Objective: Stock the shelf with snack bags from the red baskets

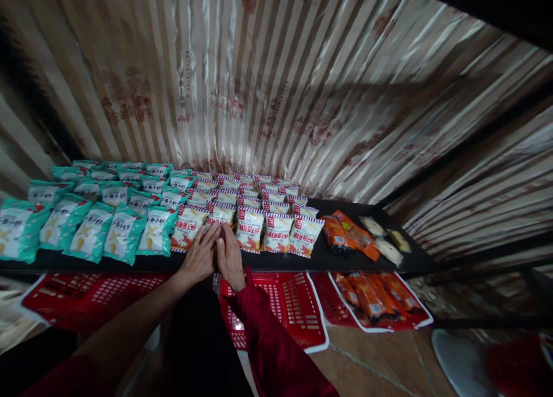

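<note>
Both of my hands rest against the lower front of a white snack bag [221,212] with red print in the front row. My left hand [202,254] has its fingers stretched out, pointing up and to the right across the bag. Beside it, my right hand [230,261] lies with its fingers extended upward, its fingertips near those of the left. The hands hide the bag's lower part. On the left stands a matching white bag [189,227], and on the right another one [249,229]. Rows of similar white bags stand behind.
Teal snack bags [123,233] fill the left of the black shelf [319,263]. Orange packets [352,235] and pale clear-wrapped packs [387,250] lie at the right. Below are red baskets [298,307], one holding orange packets [367,296]. A striped, shiny sheet [242,97] hangs behind.
</note>
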Motion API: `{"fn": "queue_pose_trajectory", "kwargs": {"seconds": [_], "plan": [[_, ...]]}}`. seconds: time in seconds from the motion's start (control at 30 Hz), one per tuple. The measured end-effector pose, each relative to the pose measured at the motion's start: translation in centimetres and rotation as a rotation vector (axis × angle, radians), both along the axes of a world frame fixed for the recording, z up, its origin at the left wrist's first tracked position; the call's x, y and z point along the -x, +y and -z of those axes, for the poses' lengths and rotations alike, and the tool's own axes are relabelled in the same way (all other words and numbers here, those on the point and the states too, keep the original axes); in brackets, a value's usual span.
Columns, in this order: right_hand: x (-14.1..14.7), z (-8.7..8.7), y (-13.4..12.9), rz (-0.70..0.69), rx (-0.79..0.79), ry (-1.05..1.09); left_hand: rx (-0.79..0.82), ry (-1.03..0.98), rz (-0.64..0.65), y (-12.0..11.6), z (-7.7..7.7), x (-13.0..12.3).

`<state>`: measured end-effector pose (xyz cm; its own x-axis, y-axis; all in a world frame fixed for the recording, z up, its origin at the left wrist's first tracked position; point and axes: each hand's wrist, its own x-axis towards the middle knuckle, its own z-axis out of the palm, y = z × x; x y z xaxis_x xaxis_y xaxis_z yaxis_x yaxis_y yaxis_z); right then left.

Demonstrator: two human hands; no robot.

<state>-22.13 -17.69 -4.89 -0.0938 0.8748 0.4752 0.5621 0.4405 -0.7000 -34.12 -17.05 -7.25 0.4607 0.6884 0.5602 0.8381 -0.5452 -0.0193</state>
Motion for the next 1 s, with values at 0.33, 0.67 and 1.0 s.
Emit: {"fn": "queue_pose_trajectory", "kwargs": {"seconds": [0.33, 0.67, 1.0], "plan": [[-3.7, 0.7, -1.1, 0.318, -0.139, -0.09, 0.098, 0.0, -0.079, -0.3, -0.7, -0.2], [-4.8, 2.6, 0.3, 0.435, -0.057, -0.122, 0.106, -0.009, -0.06, -0.3, -0.9, -0.2], [-4.4, 2.5, 0.9, 0.366, -0.057, -0.14, 0.093, -0.021, -0.06, -0.3, -0.7, -0.3]]}}
